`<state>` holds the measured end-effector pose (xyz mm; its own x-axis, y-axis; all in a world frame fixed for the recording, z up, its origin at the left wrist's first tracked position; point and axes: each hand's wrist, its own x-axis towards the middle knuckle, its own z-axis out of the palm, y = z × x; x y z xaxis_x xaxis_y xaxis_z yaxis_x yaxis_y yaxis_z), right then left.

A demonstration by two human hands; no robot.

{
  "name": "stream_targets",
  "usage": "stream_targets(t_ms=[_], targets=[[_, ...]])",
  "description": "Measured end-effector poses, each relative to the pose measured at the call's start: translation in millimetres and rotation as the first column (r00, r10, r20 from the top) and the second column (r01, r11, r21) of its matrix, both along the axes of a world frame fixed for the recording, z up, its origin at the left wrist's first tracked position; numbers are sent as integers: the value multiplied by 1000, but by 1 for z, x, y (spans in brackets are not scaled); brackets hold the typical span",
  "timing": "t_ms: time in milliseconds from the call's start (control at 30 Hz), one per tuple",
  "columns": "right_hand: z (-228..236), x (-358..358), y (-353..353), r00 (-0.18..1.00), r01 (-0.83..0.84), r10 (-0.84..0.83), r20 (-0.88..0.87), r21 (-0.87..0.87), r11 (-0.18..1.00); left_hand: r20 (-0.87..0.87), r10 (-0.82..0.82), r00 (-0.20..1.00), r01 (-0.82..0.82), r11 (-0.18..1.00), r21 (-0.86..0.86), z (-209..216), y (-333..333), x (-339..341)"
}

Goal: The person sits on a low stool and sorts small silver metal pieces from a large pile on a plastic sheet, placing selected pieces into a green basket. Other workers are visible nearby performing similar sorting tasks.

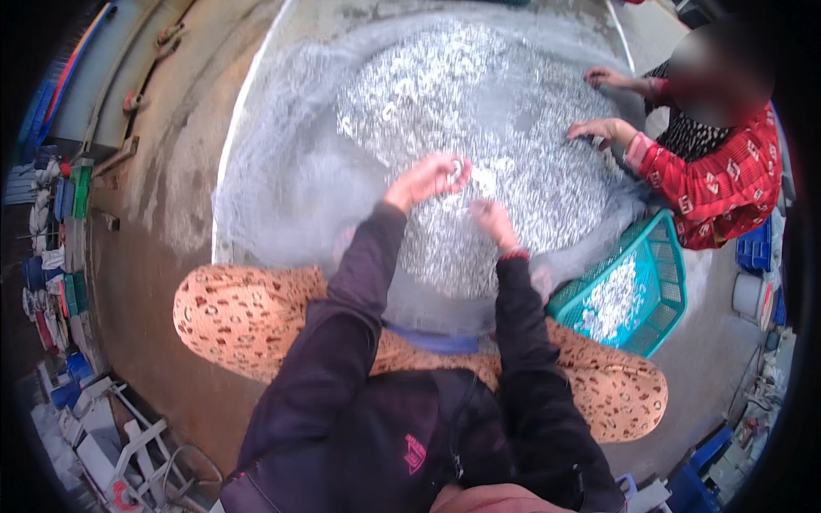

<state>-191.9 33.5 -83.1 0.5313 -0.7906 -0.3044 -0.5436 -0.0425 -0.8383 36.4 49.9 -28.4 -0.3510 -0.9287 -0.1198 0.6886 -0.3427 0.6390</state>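
A wide layer of tiny silvery-white fish (547, 184) lies spread over a pale fine-mesh net (286, 192) on the ground before me. Over its near middle, my left hand (432, 177) is closed, with small whitish fish showing at its curled fingers. My right hand (494, 224) hangs just to the right and nearer, its fingers pinched together and pointing at the left hand. Whatever is between those fingertips is too small and blurred to tell. A brighter white clump (483, 181) lies between the two hands.
A green plastic basket (669, 248) with white fish inside stands by my right knee. At the far right a co-worker in a red patterned sleeve (684, 179) reaches both hands over the fish. Metal frames (128, 453) and a green crate (81, 190) line the left side.
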Motion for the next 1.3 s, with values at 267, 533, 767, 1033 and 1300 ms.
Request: stream_targets(t_ms=[267,533,767,1033,1300], targets=[[-14,9,7,983,184,-180,42,-168,968,929,150,-338,257,964,-62,-53,4,-46],[55,-4,-17,525,-2,-692,496,814,581,982,190,-15,92,978,-187,-24,0,-30],[113,-30,-24,112,-145,-698,707,707,692,631,222,743,-130,973,-189,34,0,-16],[116,-46,-11,188,51,-864,466,874,483,-232,209,950,-194,977,86,65,41,-47],[40,-60,-44,781,307,-511,360,490,815,891,85,447,-78,995,-56,16,36,-44]])
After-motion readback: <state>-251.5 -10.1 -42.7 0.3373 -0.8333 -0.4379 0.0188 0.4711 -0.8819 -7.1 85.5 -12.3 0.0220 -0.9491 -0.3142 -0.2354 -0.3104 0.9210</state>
